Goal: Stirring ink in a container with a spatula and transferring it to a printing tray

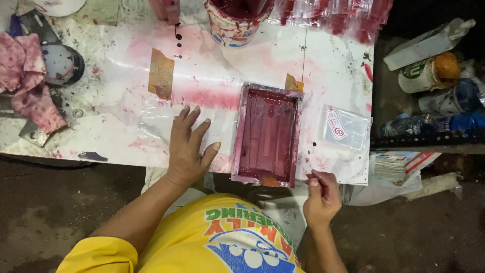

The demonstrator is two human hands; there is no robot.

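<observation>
Where red stains cover the white table (126, 91), a framed screen (268, 136) lies.

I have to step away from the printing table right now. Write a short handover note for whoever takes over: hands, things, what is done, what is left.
Left hand: flat, fingers spread, on the ink-stained plastic-covered table, just left of the frame, holding nothing.
Right hand: off the table's near edge, fingers curled; whether it pinches anything is unclear.
Screen frame: lies flat near the table's near edge, its mesh coated in red ink.
Small clear bag: right of the frame.
Red ink pot: at the far edge.
Done: frame is inked and lying down.
Left: frame not yet lifted.
</observation>
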